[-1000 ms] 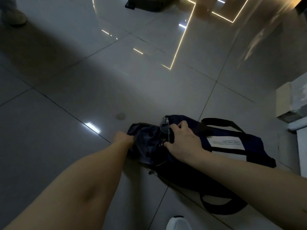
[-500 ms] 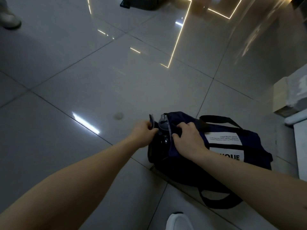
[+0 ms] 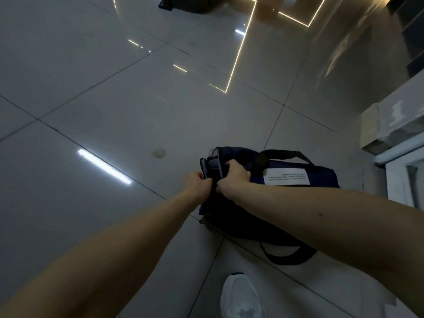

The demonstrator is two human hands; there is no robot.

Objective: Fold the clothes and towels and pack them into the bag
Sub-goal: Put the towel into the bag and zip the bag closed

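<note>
A dark navy bag (image 3: 321, 177) with black handles and a white printed label lies on the tiled floor at the lower right of the head view. My left hand (image 3: 197, 182) grips the bag's left end at its opening edge. My right hand (image 3: 234, 178) grips the same end from the other side, fingers curled over the fabric. The two hands nearly touch each other. What is inside the bag is hidden. No loose clothes or towels show.
A white shoe (image 3: 242, 297) is on the floor just below the bag. A white and beige box-like unit (image 3: 390, 129) stands at the right edge. A dark object (image 3: 190, 3) sits on the floor at the far top. Glossy grey tiles (image 3: 114, 111) stretch to the left.
Dark cloth that bulged from the bag's left end has gone out of sight. My left hand moved right to the bag's end, and both hands have come closer together there.
</note>
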